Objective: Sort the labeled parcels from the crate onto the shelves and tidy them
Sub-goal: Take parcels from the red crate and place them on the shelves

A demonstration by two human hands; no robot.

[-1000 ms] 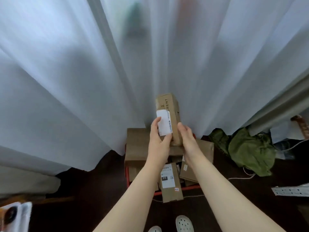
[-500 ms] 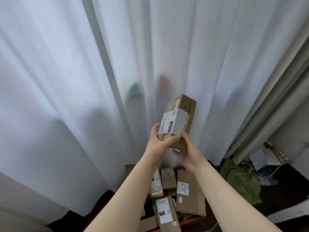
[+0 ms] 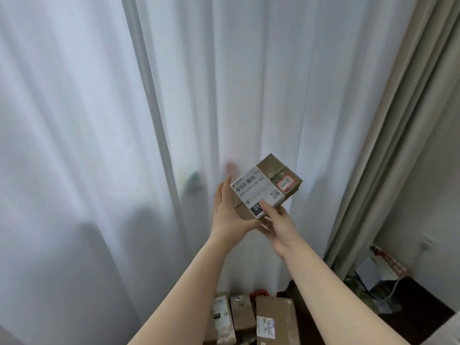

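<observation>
Turned since the earlier frame, the parcel [image 3: 266, 185] now lies flatter, with its white label [image 3: 256, 192] facing up toward the camera. It is held in the air in front of the sheer white curtain [image 3: 99, 120].

The left hand [image 3: 229, 215] cradles the parcel's left side, fingers straight up along the edge and palm underneath. The right hand [image 3: 276, 225] pinches the near corner, thumb pressed on the label's black patch and fingers tucked below. A red-bordered sticker [image 3: 285, 185] with handwriting sits beside the label. To the right hangs a beige drape [image 3: 388, 145].

Far below, more parcels [image 3: 273, 317] wait in the crate [image 3: 258, 293], of which only a red scrap of far rim shows.

This looks like the label-reading step for 1 parcel, with sorting barely begun. Next the person needs to match the code to a shelf. No shelf is in view, so the move calls for turning away from the curtain while both hands keep the parcel level.
</observation>
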